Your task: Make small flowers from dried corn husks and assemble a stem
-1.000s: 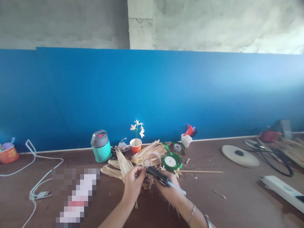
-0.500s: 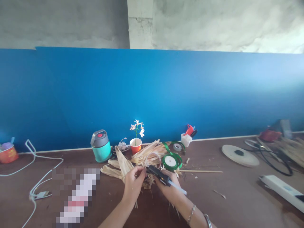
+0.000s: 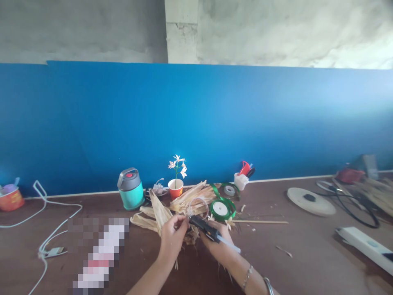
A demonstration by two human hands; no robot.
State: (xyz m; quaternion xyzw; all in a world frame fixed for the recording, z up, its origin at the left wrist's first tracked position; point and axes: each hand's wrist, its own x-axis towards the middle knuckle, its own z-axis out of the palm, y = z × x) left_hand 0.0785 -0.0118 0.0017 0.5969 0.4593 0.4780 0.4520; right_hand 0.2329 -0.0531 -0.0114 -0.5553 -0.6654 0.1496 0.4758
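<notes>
My right hand [image 3: 219, 239] is closed round a black glue gun [image 3: 204, 228], and a translucent glue stick [image 3: 229, 243] juts from its rear. The gun's nozzle points toward the fingertips of my left hand [image 3: 173, 235]. Those fingers are pinched together on something too small to make out. Dried corn husks [image 3: 159, 215] lie just behind and under both hands. A green ribbon spool [image 3: 220, 209] rests beyond my right hand, with small pale husk flowers [image 3: 229, 223] near it. Behind the husks stands an orange paper cup [image 3: 175, 188] holding a stem of pale flowers [image 3: 178, 164].
A teal canister [image 3: 131, 192] stands back left. White cables [image 3: 46, 205] run along the left side. A white holder with tools [image 3: 241, 181], a wooden stick [image 3: 260, 222], a round pale lid [image 3: 310, 201] and a white power strip [image 3: 365, 248] lie rightward. A blue partition [image 3: 196, 123] closes the back.
Almost nothing differs. The glue gun has tipped very slightly in my right hand; my left hand keeps its pinch in the same place.
</notes>
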